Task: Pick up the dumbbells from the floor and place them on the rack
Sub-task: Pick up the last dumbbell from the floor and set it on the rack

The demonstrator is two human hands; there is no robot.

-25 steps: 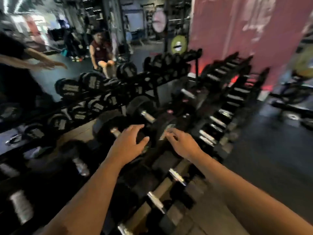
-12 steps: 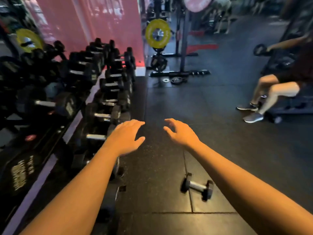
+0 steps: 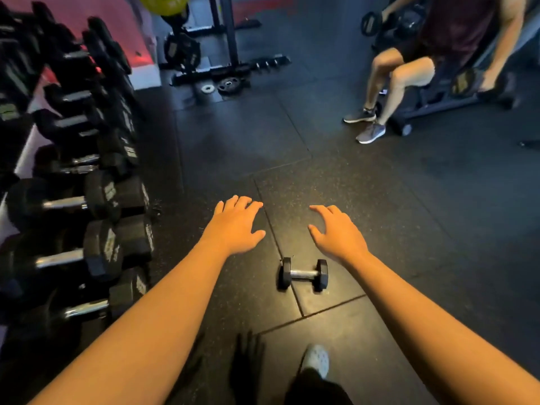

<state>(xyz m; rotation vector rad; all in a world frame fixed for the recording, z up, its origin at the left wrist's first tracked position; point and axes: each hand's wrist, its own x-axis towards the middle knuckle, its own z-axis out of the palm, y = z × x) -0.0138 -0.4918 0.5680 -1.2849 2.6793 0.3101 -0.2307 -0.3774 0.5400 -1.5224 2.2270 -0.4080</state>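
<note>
Floor: dark rubber gym tiles point(image 3: 380, 200), seams crossing under the outstretched arms.
Dumbbell: one small hex dumbbell point(image 3: 303, 274) lies on its side on the floor, below and between the two sets of fingers, nearer the right wrist, touching neither hand.
Left hand: the left hand point(image 3: 233, 226) hovers palm down, fingers point(image 3: 238, 203) spread and empty.
Right hand: the right hand point(image 3: 339, 233) likewise, fingers point(image 3: 320, 210) apart and slightly curled, holding nothing (likely readied for a reach down).
Rack: the rack point(image 3: 87, 200), well left of the left fingers, holds larger dumbbells handles-out, so each lifts off easily.
Bystander: a seated person point(image 3: 409, 74) far beyond the right fingers, well apart.
Judgement: pickup not yet begun; the chrome handle is the natural grip.
</note>
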